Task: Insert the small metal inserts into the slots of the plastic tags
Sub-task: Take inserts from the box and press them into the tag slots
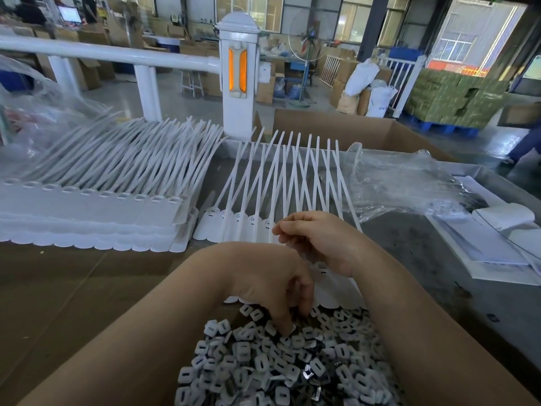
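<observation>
A heap of small square metal inserts [272, 364] with slot holes lies on the table right in front of me. My left hand [272, 285] reaches down into the heap, fingertips curled among the inserts; whether it pinches one is hidden. A strip of joined white plastic tags [234, 227] with long thin tails lies flat behind the heap. My right hand [319, 238] hovers over the strip's right part, its fingers curled and pinched together at the tag heads. A second strip's scalloped edge [336, 294] shows under my right wrist.
A tall stack of white tag strips [96, 212] lies at the left. Crumpled clear plastic bags [409, 186] and white paper sheets [483, 238] lie at the right. An open cardboard box [351, 127] and a white railing post [238, 77] stand behind the table.
</observation>
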`<action>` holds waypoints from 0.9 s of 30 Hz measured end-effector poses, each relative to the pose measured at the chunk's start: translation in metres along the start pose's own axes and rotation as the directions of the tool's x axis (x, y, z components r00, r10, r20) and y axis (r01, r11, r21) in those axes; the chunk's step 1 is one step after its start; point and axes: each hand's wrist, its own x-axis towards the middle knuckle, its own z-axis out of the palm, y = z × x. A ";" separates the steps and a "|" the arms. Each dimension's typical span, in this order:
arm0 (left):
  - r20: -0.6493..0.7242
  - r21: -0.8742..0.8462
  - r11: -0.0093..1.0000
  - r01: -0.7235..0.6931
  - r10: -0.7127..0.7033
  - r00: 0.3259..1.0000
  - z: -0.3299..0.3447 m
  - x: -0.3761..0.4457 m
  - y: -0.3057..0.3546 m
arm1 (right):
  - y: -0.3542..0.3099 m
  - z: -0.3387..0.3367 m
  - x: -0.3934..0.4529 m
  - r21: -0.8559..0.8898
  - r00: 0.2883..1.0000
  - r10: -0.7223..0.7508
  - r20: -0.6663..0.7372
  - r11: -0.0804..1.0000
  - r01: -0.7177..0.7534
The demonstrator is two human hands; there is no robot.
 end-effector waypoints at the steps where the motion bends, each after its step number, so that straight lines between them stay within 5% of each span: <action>1: 0.001 0.012 1.000 0.005 -0.005 1.000 0.001 0.001 0.001 | 0.000 0.000 0.000 0.005 1.000 0.000 0.002 1.000 0.000; 11: 0.028 -0.009 1.000 0.016 -0.015 0.999 -0.006 -0.005 -0.002 | -0.001 0.001 0.000 0.043 1.000 -0.004 0.011 0.999 0.003; 17: -0.093 -0.009 0.996 -0.093 0.092 0.991 0.001 0.000 0.004 | 0.001 0.000 0.001 0.034 1.000 -0.001 0.019 0.999 0.000; 27: 0.025 -0.011 0.996 -0.084 0.084 0.996 0.003 0.001 0.012 | 0.000 -0.001 0.000 -0.013 1.000 0.000 0.009 1.000 0.001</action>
